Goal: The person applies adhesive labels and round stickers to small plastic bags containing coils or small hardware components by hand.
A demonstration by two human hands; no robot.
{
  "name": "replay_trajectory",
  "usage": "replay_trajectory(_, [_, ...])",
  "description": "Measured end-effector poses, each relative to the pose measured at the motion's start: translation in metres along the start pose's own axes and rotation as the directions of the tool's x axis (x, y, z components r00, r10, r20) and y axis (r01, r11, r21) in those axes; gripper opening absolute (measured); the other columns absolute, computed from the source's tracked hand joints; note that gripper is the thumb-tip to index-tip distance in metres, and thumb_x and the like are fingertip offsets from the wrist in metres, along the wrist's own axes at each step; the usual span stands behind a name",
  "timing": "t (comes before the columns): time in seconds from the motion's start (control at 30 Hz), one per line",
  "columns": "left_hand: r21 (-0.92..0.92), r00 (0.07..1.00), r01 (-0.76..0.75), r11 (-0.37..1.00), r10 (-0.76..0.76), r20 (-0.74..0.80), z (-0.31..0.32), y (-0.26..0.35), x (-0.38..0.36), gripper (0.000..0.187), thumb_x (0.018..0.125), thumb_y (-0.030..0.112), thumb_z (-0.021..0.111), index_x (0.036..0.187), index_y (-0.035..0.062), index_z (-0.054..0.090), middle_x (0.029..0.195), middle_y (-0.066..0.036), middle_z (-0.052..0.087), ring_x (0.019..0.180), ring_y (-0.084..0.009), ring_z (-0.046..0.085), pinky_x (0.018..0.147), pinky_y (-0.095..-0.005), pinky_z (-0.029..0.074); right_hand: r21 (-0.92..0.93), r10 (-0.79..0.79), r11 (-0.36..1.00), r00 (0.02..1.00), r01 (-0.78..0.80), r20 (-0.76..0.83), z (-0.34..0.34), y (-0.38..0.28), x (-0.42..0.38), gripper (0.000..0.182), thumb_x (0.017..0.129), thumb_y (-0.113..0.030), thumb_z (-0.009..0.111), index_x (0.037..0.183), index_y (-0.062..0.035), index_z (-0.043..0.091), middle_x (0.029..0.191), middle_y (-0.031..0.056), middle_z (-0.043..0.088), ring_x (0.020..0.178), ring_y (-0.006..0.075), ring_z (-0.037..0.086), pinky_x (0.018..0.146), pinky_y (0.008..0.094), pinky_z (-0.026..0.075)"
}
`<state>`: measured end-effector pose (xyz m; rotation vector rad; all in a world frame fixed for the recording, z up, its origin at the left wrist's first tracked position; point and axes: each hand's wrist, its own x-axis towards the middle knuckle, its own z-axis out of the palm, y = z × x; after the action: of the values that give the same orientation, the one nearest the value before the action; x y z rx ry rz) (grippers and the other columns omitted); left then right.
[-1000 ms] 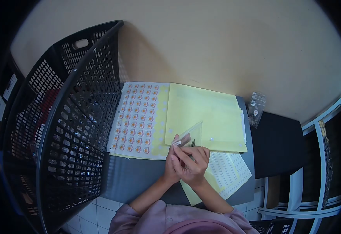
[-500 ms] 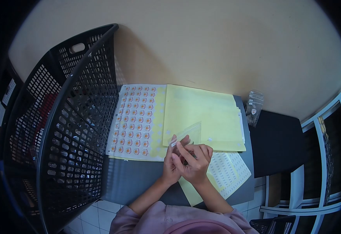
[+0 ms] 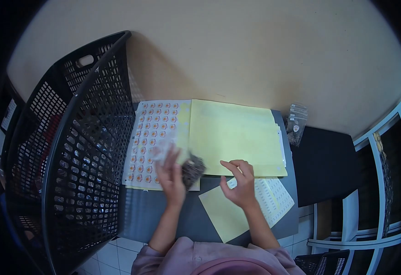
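My left hand (image 3: 171, 178), smeared by motion, is over the lower right part of the sticker sheet (image 3: 145, 144), which has rows of small round orange-and-white labels. It holds a small clear plastic bag with dark contents (image 3: 193, 172), which hangs at its right side near the sheet's edge. My right hand (image 3: 240, 184) hovers by the front edge of the yellow backing sheet (image 3: 234, 137), thumb and forefinger apart, other fingers curled. Nothing shows between its fingers. Beneath it lies a smaller label sheet with a yellow part (image 3: 273, 199), set at an angle.
A tall black perforated basket (image 3: 90, 137) stands at the left, with clear packets seen through its wall. Several filled zip bags (image 3: 296, 123) lean by the wall at the right. Beyond the grey table (image 3: 141, 211) are a black surface (image 3: 324, 165) and white shelving (image 3: 379, 245).
My hands have come apart. The left hand has moved left with the bag, whose dark contents now show. My right hand has let go and moved slightly right, opening thumb and forefinger.
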<state>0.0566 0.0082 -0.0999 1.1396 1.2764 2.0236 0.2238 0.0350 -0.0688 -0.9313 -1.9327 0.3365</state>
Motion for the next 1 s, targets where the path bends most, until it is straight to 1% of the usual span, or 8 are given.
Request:
replay_trajectory(0.1, [-0.263,0.956,0.008,0.965,-0.085,-0.281,-0.013,0.014,0.019,0.047,0.086,0.000,0.036,0.129,0.0037,0.018,0.126,-0.017,0.038,0.114,-0.0254,0.042,0.093,-0.0366,0.038,-0.350,0.089,0.937,0.960,0.010,0.266,-0.005,0.027,-0.007,0.042,0.059,0.000,0.057,0.100,-0.0079,0.057,0.102,0.0089,0.049,0.098,0.0259,0.046,0.083,0.0362,0.036])
replay_trajectory(0.43, [-0.733,0.931,0.122,0.669,-0.333,-0.149,-0.073,0.026,0.029,0.042,0.082,0.005,0.039,0.123,0.0011,0.032,0.122,-0.013,0.041,0.113,-0.0243,0.042,0.092,-0.0369,0.039,-0.286,0.130,0.958,0.935,-0.032,0.330,0.003,0.019,-0.002,0.042,0.060,0.001,0.056,0.100,-0.0087,0.057,0.103,0.0094,0.050,0.101,0.0259,0.045,0.088,0.0387,0.033])
replay_trajectory(0.53, [-0.854,0.928,0.119,0.506,-0.363,-0.085,-0.086,0.027,0.027,0.039,0.081,0.005,0.039,0.119,-0.0013,0.035,0.116,-0.013,0.044,0.107,-0.0243,0.046,0.089,-0.0356,0.042,-0.218,-0.084,0.956,0.893,0.198,0.442,0.031,-0.003,0.001,0.043,0.060,0.002,0.055,0.101,-0.0092,0.057,0.105,0.0092,0.050,0.101,0.0252,0.046,0.090,0.0395,0.032])
replay_trajectory(0.6, [-0.962,0.953,0.269,0.038,-0.153,0.260,-0.090,0.032,0.026,0.041,0.079,0.003,0.040,0.119,-0.0020,0.033,0.106,-0.014,0.046,0.095,-0.0257,0.051,0.081,-0.0390,0.047,-0.174,-0.280,0.886,0.794,0.430,0.539,0.052,-0.007,0.000,0.038,0.060,-0.002,0.058,0.098,-0.0077,0.059,0.104,0.0089,0.050,0.105,0.0235,0.043,0.090,0.0390,0.032])
replay_trajectory(0.67, [-0.955,0.948,0.296,0.019,-0.131,0.291,-0.090,0.045,0.024,0.033,0.081,0.005,0.042,0.112,-0.0016,0.034,0.096,-0.012,0.046,0.085,-0.0259,0.053,0.071,-0.0425,0.051,-0.110,-0.310,0.899,0.795,0.423,0.522,0.061,-0.006,0.005,0.032,0.061,-0.003,0.059,0.092,-0.0085,0.061,0.100,0.0071,0.052,0.100,0.0219,0.046,0.087,0.0376,0.035])
replay_trajectory(0.73, [-0.866,0.855,0.491,-0.089,0.241,0.460,-0.095,0.050,0.022,0.024,0.084,0.009,0.042,0.104,0.0000,0.035,0.097,-0.012,0.045,0.087,-0.0260,0.053,0.067,-0.0455,0.051,-0.035,-0.229,0.962,0.872,0.270,0.433,0.059,-0.008,0.015,0.032,0.059,0.000,0.058,0.088,-0.0116,0.063,0.093,0.0045,0.054,0.087,0.0215,0.052,0.077,0.0340,0.040])
replay_trajectory(0.77, [-0.849,0.833,0.526,-0.056,0.233,0.501,-0.098,0.058,0.016,0.016,0.086,0.014,0.041,0.095,0.0019,0.038,0.087,-0.011,0.049,0.077,-0.0238,0.055,0.066,-0.0443,0.050,-0.016,-0.280,0.953,0.896,0.304,0.344,0.061,-0.006,0.022,0.027,0.061,0.002,0.059,0.085,-0.0097,0.064,0.089,0.0045,0.055,0.076,0.0196,0.053,0.065,0.0297,0.044])
replay_trajectory(1.0, [-0.743,0.788,0.530,0.409,0.086,0.610,-0.132,0.053,-0.040,0.015,0.083,0.016,0.047,0.091,0.0032,0.044,0.062,-0.009,0.053,0.055,-0.0190,0.054,0.059,-0.0314,0.046,0.189,-0.022,0.982,0.978,-0.018,0.208,0.067,-0.012,0.051,0.011,0.070,-0.002,0.061,0.080,-0.0065,0.063,0.082,0.0049,0.055,0.067,0.0177,0.054,0.061,0.0286,0.046])
